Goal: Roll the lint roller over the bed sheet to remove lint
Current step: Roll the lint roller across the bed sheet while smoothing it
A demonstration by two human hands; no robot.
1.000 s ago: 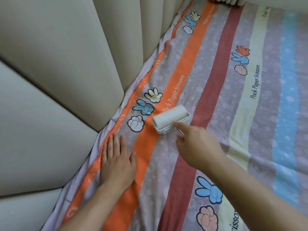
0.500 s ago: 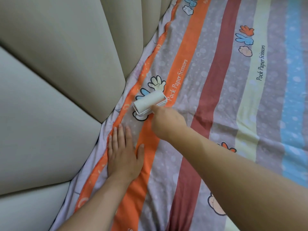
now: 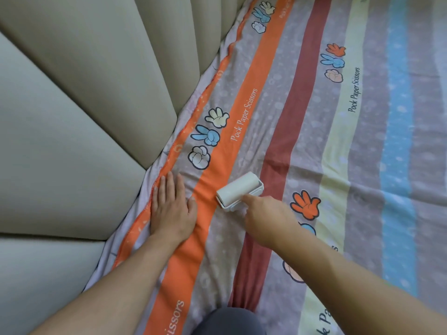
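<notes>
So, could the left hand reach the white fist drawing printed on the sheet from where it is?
Probably yes. The left hand lies flat on the bed sheet just short of the white fist drawing, bare fabric between; the lint roller sits aside.

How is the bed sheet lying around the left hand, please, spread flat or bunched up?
Spread flat: the bed sheet lies smooth, without folds, around the left hand pressing it.
</notes>
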